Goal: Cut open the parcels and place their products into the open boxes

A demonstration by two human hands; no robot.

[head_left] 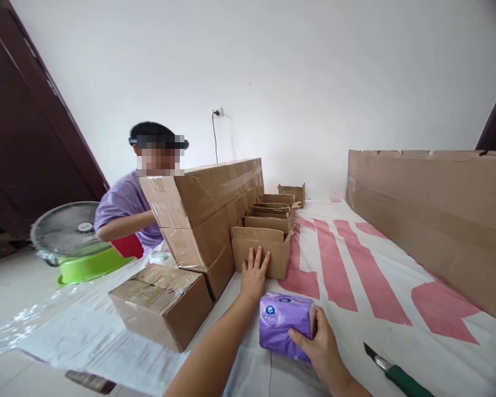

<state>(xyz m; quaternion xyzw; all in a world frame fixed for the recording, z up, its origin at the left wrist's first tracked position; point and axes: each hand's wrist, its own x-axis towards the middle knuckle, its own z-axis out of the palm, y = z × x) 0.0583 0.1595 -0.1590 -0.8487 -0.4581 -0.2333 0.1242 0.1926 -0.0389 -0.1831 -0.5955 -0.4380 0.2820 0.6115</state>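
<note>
My left hand [255,275] rests with its fingers spread flat on the near side of an open cardboard box [279,259], gripping nothing. In my right hand [323,344] is a purple plastic-wrapped tissue pack [283,314], held between thumb and fingers at its right end just above the cloth. Behind the near box, several more open boxes [268,223] stand in a row with flaps up. What they contain is hidden from here. A utility knife [397,372] with a green handle and dark blade lies on the cloth to the right of my right hand.
Left of the row rises a stack of taped cartons [206,198]. A single closed carton [161,303] sits in front of it. A long cardboard panel [430,220] borders the right side. Across the table, a person [126,207] in purple is beside a fan [72,229].
</note>
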